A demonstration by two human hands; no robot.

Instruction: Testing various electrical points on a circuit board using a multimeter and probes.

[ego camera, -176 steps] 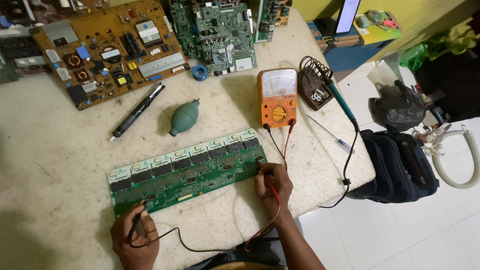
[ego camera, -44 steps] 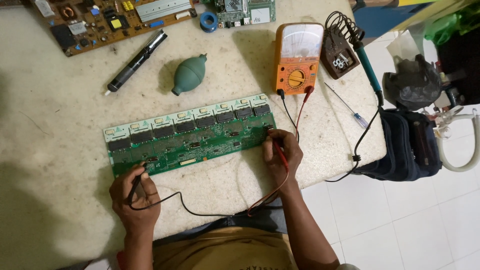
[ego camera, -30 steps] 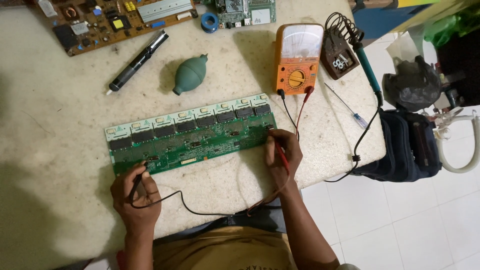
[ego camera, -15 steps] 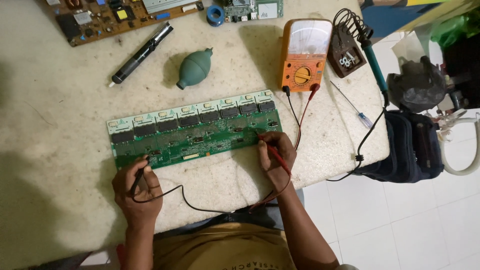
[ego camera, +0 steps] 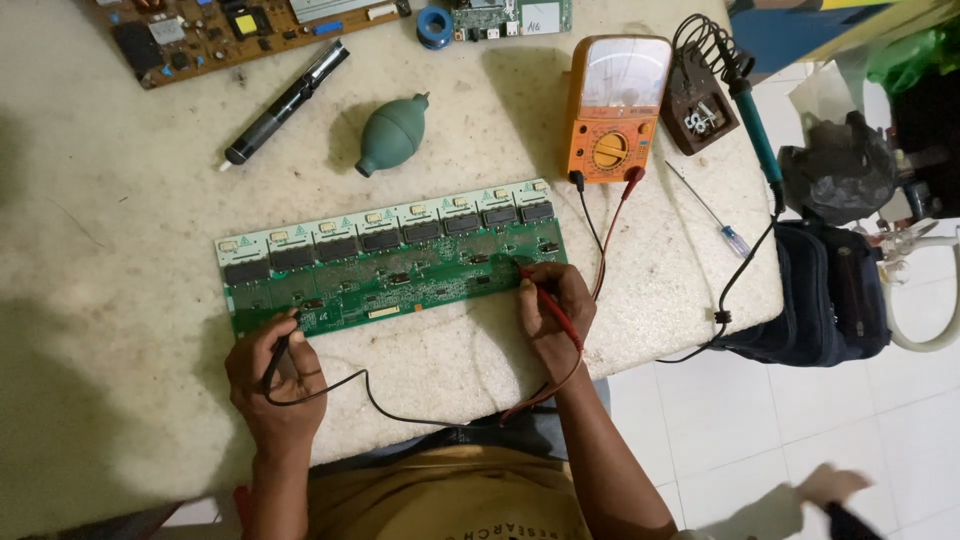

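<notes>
Left hand (ego camera: 272, 378): lower left of frame, fingers closed around the black probe (ego camera: 283, 340), tip on the board's lower left edge.
Right hand (ego camera: 553, 312): centre, pinching the red probe (ego camera: 548, 305) against the board's right end.
Circuit board (ego camera: 390, 255): long, green, flat on the stone table (ego camera: 110, 200), mid-frame.
Multimeter (ego camera: 615, 108): orange, upper centre-right, leads plugged in.
Blower bulb (ego camera: 392, 133): green, above the board.

Left hand (ego camera: 272, 375), right hand (ego camera: 553, 310) press probes onto green circuit board (ego camera: 390, 260).

Multimeter (ego camera: 612, 112) behind circuit board (ego camera: 390, 260)
</notes>
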